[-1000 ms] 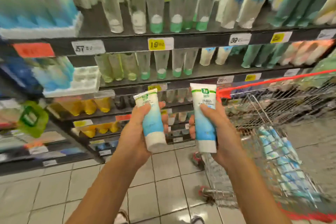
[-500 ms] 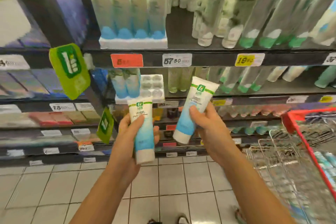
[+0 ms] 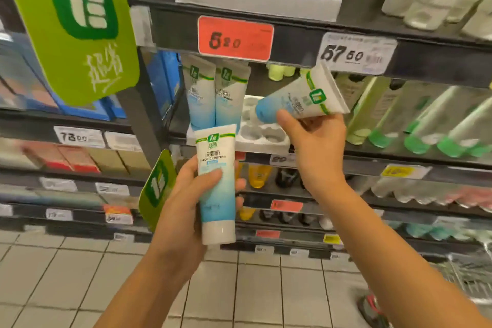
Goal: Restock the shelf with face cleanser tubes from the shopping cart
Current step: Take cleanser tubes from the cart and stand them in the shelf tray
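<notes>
Illumination is bright and even. The tube (image 3: 217,184) in the left hand (image 3: 183,200) renders sharp; shelves (image 3: 439,61) beyond the right hand (image 3: 316,138) show motion blur. Wide-angle distortion bows shelf edges.

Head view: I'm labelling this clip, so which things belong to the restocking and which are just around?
Job: left hand gripping the upright tube; right hand holding the tilted tube; slotted tray with two shelved tubes; cart.
Just around: green sign; red price tag; green-capped bottles.
</notes>
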`<state>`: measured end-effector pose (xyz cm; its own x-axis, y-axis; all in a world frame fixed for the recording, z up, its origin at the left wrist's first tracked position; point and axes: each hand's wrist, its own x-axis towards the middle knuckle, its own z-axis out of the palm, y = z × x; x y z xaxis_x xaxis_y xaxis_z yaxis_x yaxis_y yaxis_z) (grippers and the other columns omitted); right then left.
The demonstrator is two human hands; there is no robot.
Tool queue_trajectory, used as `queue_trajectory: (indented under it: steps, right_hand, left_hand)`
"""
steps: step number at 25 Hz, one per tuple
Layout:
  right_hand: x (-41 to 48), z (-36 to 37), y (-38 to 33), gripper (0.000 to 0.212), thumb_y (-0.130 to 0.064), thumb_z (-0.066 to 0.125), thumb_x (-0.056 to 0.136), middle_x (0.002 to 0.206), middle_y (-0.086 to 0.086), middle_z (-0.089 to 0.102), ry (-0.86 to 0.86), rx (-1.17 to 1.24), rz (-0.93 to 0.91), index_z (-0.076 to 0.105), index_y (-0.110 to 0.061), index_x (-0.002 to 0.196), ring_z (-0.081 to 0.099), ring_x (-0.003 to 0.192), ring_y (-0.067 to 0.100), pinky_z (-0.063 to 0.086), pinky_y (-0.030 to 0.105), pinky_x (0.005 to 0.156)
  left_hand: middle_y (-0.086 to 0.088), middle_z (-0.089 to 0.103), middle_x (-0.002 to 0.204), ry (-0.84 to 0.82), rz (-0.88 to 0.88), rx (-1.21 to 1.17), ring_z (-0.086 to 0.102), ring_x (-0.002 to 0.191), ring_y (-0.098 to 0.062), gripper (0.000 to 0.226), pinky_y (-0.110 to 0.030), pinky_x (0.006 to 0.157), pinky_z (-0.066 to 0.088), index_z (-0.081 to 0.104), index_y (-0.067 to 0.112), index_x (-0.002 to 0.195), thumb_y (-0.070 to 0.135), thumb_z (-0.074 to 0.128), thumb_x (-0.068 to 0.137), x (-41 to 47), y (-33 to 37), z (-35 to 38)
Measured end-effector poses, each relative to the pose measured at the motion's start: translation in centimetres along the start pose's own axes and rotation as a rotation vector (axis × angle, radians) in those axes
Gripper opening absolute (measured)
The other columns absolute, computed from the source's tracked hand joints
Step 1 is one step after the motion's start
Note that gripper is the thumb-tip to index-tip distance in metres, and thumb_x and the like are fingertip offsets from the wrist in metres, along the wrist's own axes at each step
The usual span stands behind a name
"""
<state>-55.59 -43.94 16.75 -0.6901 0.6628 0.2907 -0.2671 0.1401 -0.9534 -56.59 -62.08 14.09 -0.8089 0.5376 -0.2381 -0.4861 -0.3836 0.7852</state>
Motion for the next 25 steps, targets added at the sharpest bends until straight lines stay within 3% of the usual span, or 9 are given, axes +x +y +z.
queue_trajectory:
  steps: [4,9,13,16,20,23,25]
  right_hand:
    - [2.1,1.3,2.1,0.045,0.001,0.07,0.078,0.108,0.008,0.065,-0.015,-0.048,-0.089,0.052,0.005,0.12,0.064,0.1,0.008,0.052,0.017,0.085]
    - [3.9,2.2,3.5,0.043,0.005,0.069,0.077,0.1,0.0,0.063,-0.069,-0.122,-0.124,0.053,0.0,0.116,0.061,0.09,-0.001,0.05,0.012,0.081]
    - [5.6,2.8,3.5,0.037,0.003,0.066,0.081,0.102,-0.002,0.062,-0.105,-0.234,-0.105,0.057,-0.005,0.116,0.06,0.097,0.009,0.051,0.015,0.084]
    - [6.9,3.0,3.7,0.051,-0.009,0.067,0.084,0.113,-0.002,0.057,-0.089,-0.317,-0.056,0.043,-0.012,0.13,0.054,0.105,0.014,0.044,0.011,0.079]
    - [7.9,3.5,4.1,0.074,-0.019,0.064,0.087,0.132,0.004,0.049,-0.113,-0.456,-0.021,0.016,-0.017,0.143,0.049,0.113,0.019,0.037,0.028,0.09]
    - [8.7,4.2,4.1,0.065,-0.02,0.066,0.086,0.129,0.003,0.052,-0.108,-0.463,-0.037,0.024,-0.016,0.135,0.051,0.116,0.024,0.039,0.029,0.089]
    - [9.3,4.6,4.2,0.053,-0.024,0.067,0.085,0.125,0.009,0.057,-0.091,-0.572,-0.101,0.032,-0.014,0.123,0.056,0.103,0.023,0.039,0.028,0.078]
  left_hand:
    - [-0.012,0.068,0.104,-0.077,0.037,-0.011,0.068,0.082,-0.021,0.062,-0.033,0.064,0.057,0.05,0.025,0.13,0.011,0.071,0.073,1.7,-1.1,-0.5]
    - [-0.013,0.07,0.101,-0.081,0.058,0.035,0.068,0.078,-0.021,0.069,-0.031,0.061,0.057,0.051,0.027,0.125,0.015,0.077,0.062,2.4,-1.3,-0.8]
    - [-0.01,0.072,0.098,-0.048,0.1,0.05,0.07,0.075,-0.021,0.064,-0.03,0.059,0.057,0.052,0.032,0.119,0.03,0.071,0.059,2.4,-1.3,-0.9]
    - [-0.003,0.072,0.1,-0.03,0.144,0.045,0.071,0.081,-0.019,0.056,-0.03,0.063,0.057,0.056,0.034,0.116,0.03,0.072,0.061,2.8,-1.4,-0.8]
    - [-0.003,0.072,0.099,-0.017,0.187,0.076,0.071,0.084,-0.017,0.05,-0.03,0.062,0.058,0.057,0.032,0.116,0.029,0.068,0.067,3.0,-1.7,-0.6]
    - [-0.003,0.072,0.101,-0.018,0.207,0.091,0.071,0.085,-0.018,0.05,-0.028,0.059,0.057,0.057,0.033,0.118,0.033,0.066,0.069,3.0,-1.9,-0.6]
    - [-0.002,0.072,0.098,-0.011,0.211,0.088,0.071,0.083,-0.017,0.051,-0.027,0.057,0.056,0.057,0.035,0.117,0.037,0.065,0.067,2.9,-2.0,-0.6]
